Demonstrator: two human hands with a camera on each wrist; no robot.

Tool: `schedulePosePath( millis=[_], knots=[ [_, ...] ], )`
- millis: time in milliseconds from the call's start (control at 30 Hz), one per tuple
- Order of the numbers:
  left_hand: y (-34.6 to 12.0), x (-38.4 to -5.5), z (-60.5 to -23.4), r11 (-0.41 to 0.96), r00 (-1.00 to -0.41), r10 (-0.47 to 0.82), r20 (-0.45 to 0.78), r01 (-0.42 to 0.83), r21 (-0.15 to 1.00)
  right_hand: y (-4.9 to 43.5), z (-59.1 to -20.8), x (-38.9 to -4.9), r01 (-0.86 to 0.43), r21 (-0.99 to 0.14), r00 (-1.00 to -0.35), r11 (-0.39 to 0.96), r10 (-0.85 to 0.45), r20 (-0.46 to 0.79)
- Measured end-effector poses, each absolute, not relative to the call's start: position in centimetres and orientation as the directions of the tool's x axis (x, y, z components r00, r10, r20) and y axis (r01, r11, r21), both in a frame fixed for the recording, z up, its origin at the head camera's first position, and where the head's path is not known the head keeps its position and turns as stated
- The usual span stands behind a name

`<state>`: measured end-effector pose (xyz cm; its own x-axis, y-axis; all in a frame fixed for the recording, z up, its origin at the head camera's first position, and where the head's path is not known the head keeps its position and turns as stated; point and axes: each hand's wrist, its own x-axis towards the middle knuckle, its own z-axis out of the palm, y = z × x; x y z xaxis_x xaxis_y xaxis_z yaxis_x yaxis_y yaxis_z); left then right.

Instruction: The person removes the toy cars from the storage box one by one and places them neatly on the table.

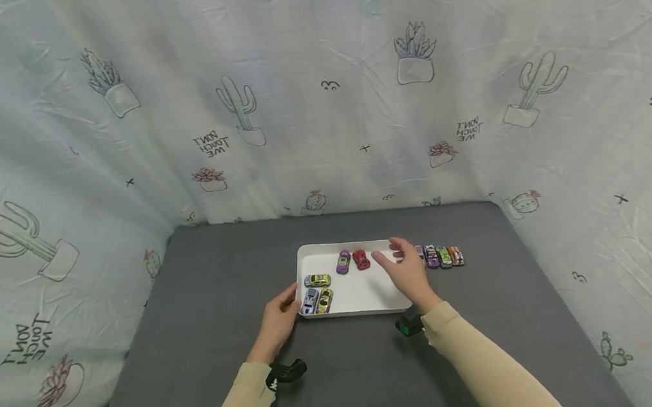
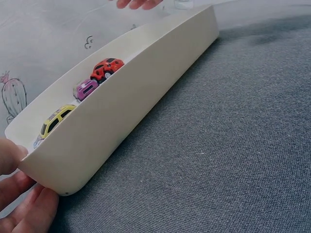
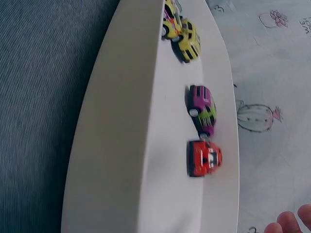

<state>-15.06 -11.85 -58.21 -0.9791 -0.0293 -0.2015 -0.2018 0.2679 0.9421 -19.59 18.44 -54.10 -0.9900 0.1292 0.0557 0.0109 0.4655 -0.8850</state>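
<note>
Head view: a white tray [image 1: 364, 303] is set on the grey cloth-covered counter [image 1: 353, 382], and its left edge is gripped by the left hand [image 1: 278, 317]. In the left wrist view, the thumb is laid at the rim of the corner, while the outer wall is met by the fingers. The right hand [image 1: 410, 273] is held above the tray's right end, loosened, its thumb and fingers spread apart with nothing grasped.

Five toy cars are contained in the tray. Near the far wall, a purple car [image 1: 343, 262] and a red car [image 1: 361, 260] are placed just beside each other. Toward the left wall, a yellow car [image 1: 317, 280] is turned sideways, with a pale car [image 1: 309, 301] and a second yellow car [image 1: 324, 301] lined up nearer the person. Outside, to the right, a row of cars [image 1: 444, 257] is seen on the counter, partly covered by the right hand. Behind, a cactus-printed curtain [image 1: 321, 152] is hung.
</note>
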Motion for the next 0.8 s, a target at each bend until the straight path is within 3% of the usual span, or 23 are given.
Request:
schedulePosePath(
  millis=[300, 633, 800],
  knots=[
    [-11.9, -15.2, -58.4, 0.259, -0.981, -0.032, -0.191, -0.193, 0.946, 16.4, -54.5, -20.4, 0.157, -0.934, -0.98, 0.322, 0.165, -0.108],
    [-11.9, -15.1, -58.5, 0.26, -0.98, -0.039, -0.197, -0.201, 0.945, 15.0, -56.1, -21.5, 0.3, -0.913, -0.947, 0.276, 0.199, -0.251],
    [-11.9, -15.2, -58.4, 0.255, -0.978, -0.029, -0.206, -0.206, 0.945, 14.9, -56.8, -22.0, 0.349, -0.876, -0.935, 0.334, 0.191, -0.3]
  ],
)
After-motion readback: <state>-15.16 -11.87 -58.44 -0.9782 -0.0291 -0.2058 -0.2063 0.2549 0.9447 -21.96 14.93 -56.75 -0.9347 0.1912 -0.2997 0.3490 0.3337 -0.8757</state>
